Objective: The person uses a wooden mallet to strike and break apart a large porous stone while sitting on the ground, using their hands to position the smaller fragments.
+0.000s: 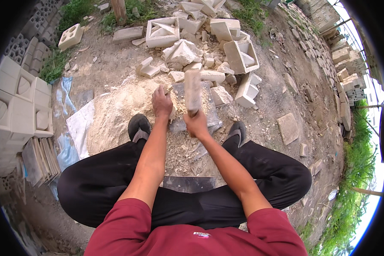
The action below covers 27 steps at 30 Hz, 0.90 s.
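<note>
My right hand (pixel 195 123) is wrapped round the handle of a mallet (pixel 193 91) with a long, pale, dusty head, slightly blurred. The head is over a dark flat slab (pixel 184 124) strewn with crumbs. Beside it on the left, my left hand (pixel 162 101) is closed with curled fingers at the edge of a heap of cream-coloured crushed rubble (pixel 119 111). What those fingers hold is hidden. Broken pale block pieces (pixel 182 52) lie just beyond both hands.
Cast hollow blocks (pixel 241 56) and fragments are piled ahead. Stacked decorative blocks (pixel 23 100) stand on the left, with thin boards (pixel 40 160) below them. A white sack (pixel 81 128) lies by the rubble heap. A flat stone (pixel 288 129) rests on the dirt at right.
</note>
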Available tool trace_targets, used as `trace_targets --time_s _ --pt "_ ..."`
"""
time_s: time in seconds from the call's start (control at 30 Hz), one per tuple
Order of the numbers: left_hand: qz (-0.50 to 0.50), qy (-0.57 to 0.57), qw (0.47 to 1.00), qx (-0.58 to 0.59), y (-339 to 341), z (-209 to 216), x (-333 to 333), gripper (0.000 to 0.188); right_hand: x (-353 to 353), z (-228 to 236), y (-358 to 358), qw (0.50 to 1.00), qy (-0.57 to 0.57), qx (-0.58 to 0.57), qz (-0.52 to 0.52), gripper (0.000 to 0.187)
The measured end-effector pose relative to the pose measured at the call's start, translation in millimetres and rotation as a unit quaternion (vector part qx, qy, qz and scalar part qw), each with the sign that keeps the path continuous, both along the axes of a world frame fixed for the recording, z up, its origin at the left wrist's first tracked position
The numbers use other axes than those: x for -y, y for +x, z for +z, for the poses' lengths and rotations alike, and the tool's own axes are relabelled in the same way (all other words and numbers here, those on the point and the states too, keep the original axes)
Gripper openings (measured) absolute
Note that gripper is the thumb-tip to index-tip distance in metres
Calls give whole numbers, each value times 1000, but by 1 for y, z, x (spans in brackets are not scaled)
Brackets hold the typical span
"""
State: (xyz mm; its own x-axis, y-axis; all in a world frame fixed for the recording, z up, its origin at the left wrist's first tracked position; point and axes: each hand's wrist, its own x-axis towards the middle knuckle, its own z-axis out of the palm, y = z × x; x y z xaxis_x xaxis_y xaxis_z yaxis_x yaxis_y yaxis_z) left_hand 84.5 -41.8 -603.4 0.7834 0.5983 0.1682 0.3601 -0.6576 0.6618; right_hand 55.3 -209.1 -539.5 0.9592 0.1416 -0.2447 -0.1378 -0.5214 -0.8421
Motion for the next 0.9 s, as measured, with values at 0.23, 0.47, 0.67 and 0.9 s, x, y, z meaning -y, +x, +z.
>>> trace_targets --time_s 0.23,0.47,0.67,0.9 --pt "-20 7 1000 14 1 0 3 54 12 -10 32 975 -68 -172 123 35" --pt "-13 33 996 88 1 -6 -4 51 -5 3 29 996 -49 52 54 37" --pt "-11 28 997 66 -1 -5 -5 50 10 19 47 977 -23 -199 70 40" --pt "3 28 998 51 7 1 6 49 33 -11 58 1000 -4 -8 -10 44"
